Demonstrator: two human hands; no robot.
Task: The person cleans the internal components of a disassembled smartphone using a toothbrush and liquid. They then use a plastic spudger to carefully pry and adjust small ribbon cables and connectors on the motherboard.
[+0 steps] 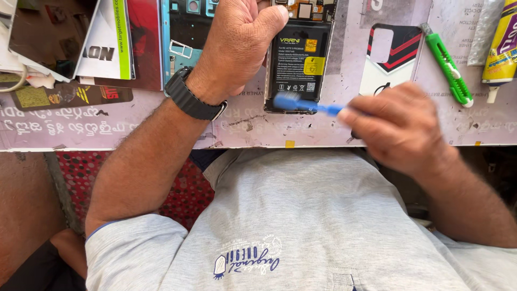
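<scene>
The left hand [237,46] is curling into a loose fist and pressing down on the top part of the opened black smartphone with its back cover off [298,59], thumb lying across the phone's upper edge, and the black ribbed wristwatch [191,99] is sitting on that wrist just below the grip. Under the fist, the phone's black rectangular battery with a yellow sticker [297,64] is showing in full, running from the thumb down toward the near edge of the worn, printed pinkish work mat [134,126]. The right hand [398,126] is closing its fingers around the handle of a blue plastic brush-like tool [304,104], and the blurred blue head is hovering right at the bottom end of the phone, well out to the left of the gripping fingers; whether it is touching the phone I cannot tell. Just beyond the right hand's knuckles a white, red and black phone back cover [385,54] is lying flat, and further right of the grip a green plastic utility knife [447,64] is resting on a slant, with a yellow glue tube with a white nozzle [501,48] beside it. Left of the fisted hand, a light blue phone middle frame [183,32] is lying flat on the mat.
</scene>
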